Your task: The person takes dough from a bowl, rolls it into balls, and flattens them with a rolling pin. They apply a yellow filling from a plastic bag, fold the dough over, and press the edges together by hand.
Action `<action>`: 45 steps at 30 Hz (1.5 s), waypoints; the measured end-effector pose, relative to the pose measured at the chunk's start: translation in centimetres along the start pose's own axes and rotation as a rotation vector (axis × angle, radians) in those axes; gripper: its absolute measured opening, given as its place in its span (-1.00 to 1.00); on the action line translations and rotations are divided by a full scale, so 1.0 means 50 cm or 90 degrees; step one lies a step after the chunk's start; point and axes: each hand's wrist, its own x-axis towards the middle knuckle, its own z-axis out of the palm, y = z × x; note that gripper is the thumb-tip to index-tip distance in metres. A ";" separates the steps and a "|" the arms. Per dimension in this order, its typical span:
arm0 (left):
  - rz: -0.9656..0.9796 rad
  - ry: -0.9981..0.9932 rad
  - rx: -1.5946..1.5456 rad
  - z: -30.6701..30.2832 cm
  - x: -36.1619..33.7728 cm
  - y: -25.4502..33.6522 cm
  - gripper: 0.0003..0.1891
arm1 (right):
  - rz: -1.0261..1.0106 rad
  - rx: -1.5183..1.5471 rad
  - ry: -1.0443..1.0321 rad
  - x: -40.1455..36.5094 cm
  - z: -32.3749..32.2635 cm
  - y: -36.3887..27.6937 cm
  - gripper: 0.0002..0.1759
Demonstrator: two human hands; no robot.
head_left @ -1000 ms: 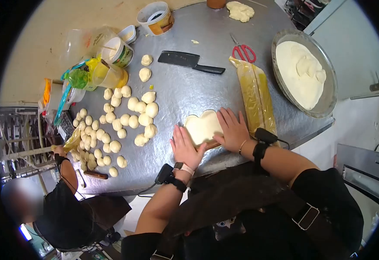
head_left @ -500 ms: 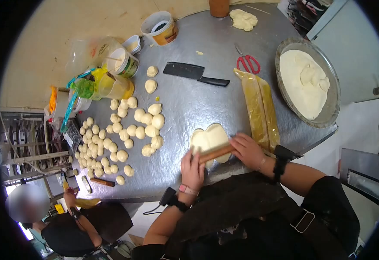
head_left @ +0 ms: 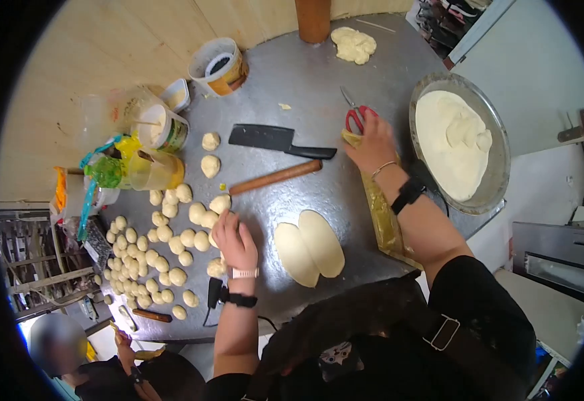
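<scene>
My left hand is open, its fingers stretched over the dough balls on the metal table. Its fingertips are right at a ball on the cluster's right side. My right hand reaches across the upper end of a long yellow plastic-wrapped packet, fingers extended beside the red-handled scissors. Two flattened oval dough pieces lie side by side in front of me. The wooden rolling pin rests on the table beyond them, untouched.
A black cleaver lies beyond the rolling pin. The large metal basin of flour stands at the right edge. Tubs and a cup of yellow liquid line the far left. Another person is at lower left.
Both hands have let go of the rolling pin, which now lies farther up the table. My left hand moved left to the dough balls; my right moved up over the packet. The view shifted.
</scene>
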 end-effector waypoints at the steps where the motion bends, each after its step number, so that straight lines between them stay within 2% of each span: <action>1: -0.036 -0.025 -0.014 -0.004 -0.055 -0.011 -0.74 | 0.084 -0.054 -0.076 -0.026 -0.021 0.007 -0.28; 2: -0.068 -0.041 -0.029 0.001 -0.100 -0.026 -0.75 | 0.165 -0.107 -0.141 -0.035 -0.039 0.013 -0.26; 5: -0.054 -0.086 -0.035 -0.033 -0.186 -0.027 -0.74 | 0.132 -0.048 -0.215 -0.056 -0.034 0.051 -0.27; 8: -0.082 -0.102 -0.041 -0.063 -0.238 -0.011 -0.71 | 0.079 0.076 -0.318 -0.080 -0.059 0.073 -0.43; 11: -0.132 -0.092 -0.066 -0.078 -0.287 -0.003 -0.67 | -0.030 0.208 -0.377 -0.135 -0.106 0.077 -0.60; 14: -0.162 -0.090 -0.038 -0.067 -0.338 -0.003 -0.62 | -0.192 0.264 -0.360 -0.185 -0.100 0.083 -0.66; 17: -0.158 -0.081 -0.002 -0.045 -0.364 -0.002 -0.57 | -0.256 0.248 -0.473 -0.203 -0.069 0.050 -0.65; 20: -0.158 -0.076 0.018 -0.038 -0.364 -0.002 -0.55 | -0.252 0.096 -0.629 -0.207 -0.070 -0.021 -0.67; 23: -0.163 -0.073 0.021 -0.036 -0.365 -0.007 -0.55 | -0.291 0.106 -0.674 -0.214 -0.064 -0.057 -0.66; 26: -0.161 -0.062 0.027 -0.033 -0.368 -0.008 -0.56 | -0.244 0.113 -0.622 -0.231 -0.038 -0.060 -0.64; 29: -0.167 -0.059 0.024 -0.032 -0.369 -0.008 -0.56 | -0.313 0.094 -0.707 -0.224 -0.050 -0.071 -0.61; 32: -0.174 -0.062 0.023 -0.035 -0.369 -0.004 -0.56 | -0.286 -0.067 -0.706 -0.229 -0.060 -0.099 -0.47; 35: -0.172 -0.057 0.021 -0.033 -0.368 -0.006 -0.57 | -0.327 -0.119 -0.646 -0.244 -0.061 -0.106 -0.39; 41: -0.175 -0.059 0.027 -0.036 -0.367 -0.002 -0.56 | -0.363 -0.142 -0.609 -0.251 -0.057 -0.105 -0.49; 45: -0.171 -0.060 0.033 -0.033 -0.367 -0.006 -0.56 | -0.353 -0.165 -0.632 -0.248 -0.053 -0.103 -0.45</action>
